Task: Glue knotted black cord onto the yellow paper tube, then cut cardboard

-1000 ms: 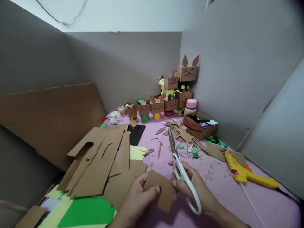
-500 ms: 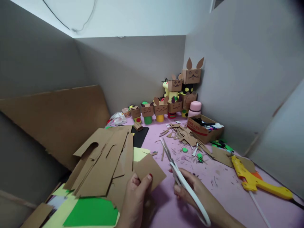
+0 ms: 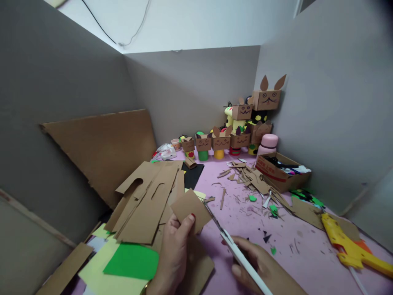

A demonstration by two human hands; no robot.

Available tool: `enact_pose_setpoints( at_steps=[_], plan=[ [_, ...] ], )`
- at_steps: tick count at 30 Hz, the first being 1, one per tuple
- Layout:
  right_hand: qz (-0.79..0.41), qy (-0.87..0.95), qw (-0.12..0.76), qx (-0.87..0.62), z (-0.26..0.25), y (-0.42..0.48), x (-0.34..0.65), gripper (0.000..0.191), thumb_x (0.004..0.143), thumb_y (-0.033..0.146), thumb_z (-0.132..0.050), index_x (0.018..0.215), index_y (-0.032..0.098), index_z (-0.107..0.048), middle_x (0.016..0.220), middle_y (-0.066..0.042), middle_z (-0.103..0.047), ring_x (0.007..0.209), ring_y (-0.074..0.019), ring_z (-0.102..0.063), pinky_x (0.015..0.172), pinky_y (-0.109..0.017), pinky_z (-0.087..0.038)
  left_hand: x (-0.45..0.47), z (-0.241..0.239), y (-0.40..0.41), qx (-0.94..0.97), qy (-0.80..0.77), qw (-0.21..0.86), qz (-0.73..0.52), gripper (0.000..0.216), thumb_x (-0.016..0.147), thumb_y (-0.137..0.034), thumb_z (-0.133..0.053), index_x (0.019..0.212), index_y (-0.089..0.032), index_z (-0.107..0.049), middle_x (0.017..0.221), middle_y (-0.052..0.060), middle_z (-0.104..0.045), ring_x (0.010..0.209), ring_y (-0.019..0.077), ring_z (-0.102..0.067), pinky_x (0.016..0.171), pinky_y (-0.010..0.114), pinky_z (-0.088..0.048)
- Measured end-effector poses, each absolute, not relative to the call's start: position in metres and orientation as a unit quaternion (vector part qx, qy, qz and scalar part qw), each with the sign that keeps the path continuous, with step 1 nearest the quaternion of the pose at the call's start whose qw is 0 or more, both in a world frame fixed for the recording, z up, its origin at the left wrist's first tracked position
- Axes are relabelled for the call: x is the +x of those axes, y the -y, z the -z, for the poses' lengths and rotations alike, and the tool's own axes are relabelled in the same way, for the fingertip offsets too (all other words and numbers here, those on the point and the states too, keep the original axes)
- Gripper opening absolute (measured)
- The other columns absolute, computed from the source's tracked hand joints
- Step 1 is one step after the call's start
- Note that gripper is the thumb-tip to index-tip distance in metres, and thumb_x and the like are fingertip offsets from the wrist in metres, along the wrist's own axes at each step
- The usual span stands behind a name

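My left hand [image 3: 176,248] pinches a small square piece of cardboard [image 3: 192,209] between thumb and fingers, held up above the table. My right hand [image 3: 253,260] grips white-handled scissors [image 3: 229,237]. Their blades point up and left, with the tips at the right corner of the cardboard piece; whether they touch it I cannot tell. Under my left hand lies another brown cardboard piece [image 3: 198,266]. Left of the hand, a stack of cut cardboard sheets [image 3: 147,209] rests on green paper [image 3: 132,260] and pale yellow paper.
Cardboard scraps [image 3: 251,178] litter the pink table [image 3: 233,223]. A yellow glue gun [image 3: 346,246] lies at right, near an open box [image 3: 282,174] of tools. Cardboard-headed animal figures [image 3: 221,141] and a pink bottle [image 3: 268,143] stand at the back. A large cardboard sheet [image 3: 107,151] leans left.
The view has turned left, so the surroundings sit farther right. The scissors' tips have come to the cardboard piece's right corner, and their blades look closer together. Both hands keep their hold.
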State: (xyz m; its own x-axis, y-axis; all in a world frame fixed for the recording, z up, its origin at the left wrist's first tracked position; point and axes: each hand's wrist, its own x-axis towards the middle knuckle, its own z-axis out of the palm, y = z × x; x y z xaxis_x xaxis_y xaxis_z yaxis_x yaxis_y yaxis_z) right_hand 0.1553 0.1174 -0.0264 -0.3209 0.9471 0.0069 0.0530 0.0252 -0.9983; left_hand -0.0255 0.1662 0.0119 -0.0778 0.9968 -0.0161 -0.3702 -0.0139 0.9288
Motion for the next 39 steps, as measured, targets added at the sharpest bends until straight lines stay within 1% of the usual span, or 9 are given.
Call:
enact_pose_setpoints(
  at_steps=[3, 6, 14, 17, 21, 25, 30, 35, 39],
  plan=[
    [-0.554, 0.588, 0.406, -0.426, 0.026, -0.117, 0.154, 0.06, 0.067, 0.058, -0.062, 0.113, 0.019, -0.058, 0.071, -0.002, -0.051, 0.063, -0.0159, -0.043, 0.058, -0.028, -0.038, -0.024, -0.012, -0.165, 0.379, -0.418, 0.57, -0.597, 0.044, 0.073, -0.025, -0.064, 0.115, -0.015, -0.055, 0.089, 0.004, -0.074, 0.087, 0.0215, -0.066, 0.074, 0.027, -0.048],
    [-0.551, 0.586, 0.408, -0.432, 0.024, -0.116, 0.154, 0.06, 0.066, 0.059, -0.062, 0.111, 0.019, -0.06, 0.072, -0.003, -0.053, 0.066, -0.0174, -0.045, 0.059, -0.029, -0.04, -0.024, -0.013, -0.165, 0.381, -0.417, 0.572, -0.595, 0.044, 0.074, -0.024, -0.063, 0.116, -0.015, -0.054, 0.09, 0.005, -0.073, 0.086, 0.0215, -0.066, 0.075, 0.028, -0.048],
    [-0.542, 0.591, 0.417, -0.428, 0.021, -0.115, 0.15, 0.063, 0.066, 0.062, -0.06, 0.113, 0.02, -0.059, 0.075, -0.004, -0.056, 0.071, -0.0203, -0.05, 0.065, -0.031, -0.043, -0.024, -0.014, -0.165, 0.385, -0.427, 0.566, -0.591, 0.037, 0.073, -0.026, -0.063, 0.109, -0.015, -0.059, 0.09, 0.005, -0.074, 0.084, 0.0221, -0.066, 0.074, 0.029, -0.048],
    [-0.546, 0.589, 0.419, -0.423, 0.021, -0.115, 0.151, 0.064, 0.066, 0.062, -0.06, 0.115, 0.02, -0.059, 0.074, -0.004, -0.055, 0.067, -0.0186, -0.048, 0.062, -0.03, -0.042, -0.023, -0.014, -0.164, 0.38, -0.424, 0.573, -0.589, 0.038, 0.073, -0.027, -0.064, 0.109, -0.016, -0.059, 0.088, 0.003, -0.074, 0.083, 0.0207, -0.066, 0.074, 0.028, -0.048],
    [-0.556, 0.594, 0.392, -0.429, 0.019, -0.116, 0.155, 0.062, 0.068, 0.058, -0.061, 0.117, 0.021, -0.057, 0.072, -0.002, -0.051, 0.061, -0.0153, -0.042, 0.058, -0.028, -0.04, -0.023, -0.014, -0.163, 0.379, -0.424, 0.573, -0.589, 0.039, 0.073, -0.027, -0.064, 0.11, -0.016, -0.058, 0.087, 0.003, -0.074, 0.084, 0.0203, -0.066, 0.078, 0.028, -0.047],
    [-0.559, 0.596, 0.394, -0.42, 0.019, -0.117, 0.156, 0.061, 0.068, 0.058, -0.061, 0.116, 0.021, -0.058, 0.074, -0.003, -0.053, 0.066, -0.0175, -0.045, 0.062, -0.029, -0.042, -0.023, -0.014, -0.163, 0.38, -0.415, 0.581, -0.588, 0.043, 0.074, -0.027, -0.064, 0.114, -0.015, -0.056, 0.09, 0.005, -0.073, 0.087, 0.0213, -0.066, 0.08, 0.029, -0.047],
    [-0.559, 0.594, 0.395, -0.423, 0.018, -0.116, 0.156, 0.057, 0.068, 0.056, -0.063, 0.114, 0.023, -0.06, 0.072, -0.003, -0.053, 0.066, -0.0186, -0.047, 0.065, -0.031, -0.043, -0.022, -0.014, -0.164, 0.381, -0.407, 0.582, -0.592, 0.046, 0.075, -0.026, -0.063, 0.118, -0.015, -0.052, 0.091, 0.006, -0.073, 0.089, 0.0224, -0.065, 0.081, 0.031, -0.046],
    [-0.542, 0.585, 0.424, -0.429, 0.023, -0.117, 0.155, 0.056, 0.065, 0.057, -0.065, 0.11, 0.023, -0.063, 0.075, -0.003, -0.054, 0.066, -0.0176, -0.045, 0.06, -0.028, -0.042, -0.022, -0.015, -0.163, 0.369, -0.41, 0.588, -0.591, 0.049, 0.074, -0.026, -0.064, 0.12, -0.015, -0.051, 0.094, 0.006, -0.073, 0.093, 0.0227, -0.064, 0.085, 0.032, -0.045],
    [-0.548, 0.595, 0.414, -0.418, 0.028, -0.12, 0.155, 0.055, 0.067, 0.058, -0.063, 0.107, 0.019, -0.065, 0.073, -0.004, -0.055, 0.067, -0.0182, -0.047, 0.057, -0.027, -0.043, -0.021, -0.014, -0.163, 0.371, -0.411, 0.586, -0.592, 0.052, 0.073, -0.026, -0.064, 0.122, -0.015, -0.049, 0.093, 0.006, -0.073, 0.091, 0.0227, -0.065, 0.084, 0.032, -0.046]
  ],
)
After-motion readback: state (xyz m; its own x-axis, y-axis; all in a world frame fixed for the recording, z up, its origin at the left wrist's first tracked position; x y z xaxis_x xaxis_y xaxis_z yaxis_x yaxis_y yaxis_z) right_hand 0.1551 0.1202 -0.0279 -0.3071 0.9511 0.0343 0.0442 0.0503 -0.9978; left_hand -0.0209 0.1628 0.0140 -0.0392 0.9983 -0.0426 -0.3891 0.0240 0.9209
